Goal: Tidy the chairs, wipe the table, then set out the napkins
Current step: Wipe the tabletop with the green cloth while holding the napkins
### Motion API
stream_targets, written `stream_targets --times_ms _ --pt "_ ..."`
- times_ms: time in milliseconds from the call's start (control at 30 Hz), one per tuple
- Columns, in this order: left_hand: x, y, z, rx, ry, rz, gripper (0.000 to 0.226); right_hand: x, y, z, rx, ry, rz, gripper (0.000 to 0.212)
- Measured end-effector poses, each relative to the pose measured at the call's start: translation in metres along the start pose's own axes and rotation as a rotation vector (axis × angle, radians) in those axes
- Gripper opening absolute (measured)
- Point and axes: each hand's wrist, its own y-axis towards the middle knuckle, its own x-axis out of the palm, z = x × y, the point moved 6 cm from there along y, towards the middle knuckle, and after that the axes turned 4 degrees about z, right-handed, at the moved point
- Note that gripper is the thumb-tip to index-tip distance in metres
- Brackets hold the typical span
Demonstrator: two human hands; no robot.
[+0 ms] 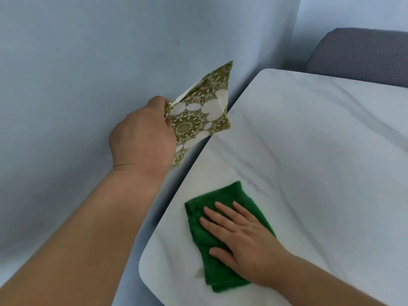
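Wiping was in hand: the right hand (245,244) pressed flat on the cloth (229,193) near the table (309,129) corner, while the left hand (141,140), its grip closed on the napkins (194,120), hung off the edge, likely awaiting a wiped surface.

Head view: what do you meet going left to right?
Left hand → olive-and-white patterned paper napkins → right hand → grey woven-fabric seat back.

two hands: left hand (143,140), right hand (247,244). one green cloth (218,272), one white table (320,151), one grey chair back (357,54) far right. patterned napkins (196,122): sheets uncountable.
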Motion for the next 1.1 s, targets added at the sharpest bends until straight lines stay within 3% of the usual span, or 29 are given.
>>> stream_targets --times_ms 67,133,200,267,533,767,900,1100 --pt "0.001 0.0 0.0 0.015 0.0 0.007 0.026 -0.013 -0.007 0.046 0.126 -0.111 0.069 0.065" --pt "0.002 -0.002 -0.002 0.023 -0.003 0.012 0.025 -0.034 0.013 0.108 0.379 -0.179 0.119 0.075" --pt "0.001 -0.005 -0.004 0.025 -0.011 0.024 0.025 -0.045 0.045 0.157 0.649 -0.176 0.092 0.073" --pt "-0.002 -0.008 -0.008 0.02 -0.014 0.039 0.025 -0.047 0.078 0.167 0.764 -0.148 0.092 0.07" --pt "-0.02 -0.026 -0.019 -0.015 0.048 0.017 0.027 -0.001 0.101 0.01 0.344 -0.035 0.075 0.07" --pt "-0.05 -0.059 -0.024 -0.054 0.091 0.017 0.029 0.032 0.053 -0.093 0.17 -0.001 -0.069 0.08" --pt "-0.064 -0.084 -0.027 -0.069 0.094 0.015 0.028 0.043 0.018 -0.124 0.121 -0.021 -0.138 0.095" --pt "-0.072 -0.112 -0.023 -0.09 0.015 0.012 0.027 0.038 -0.069 -0.111 0.105 -0.023 -0.115 0.089"
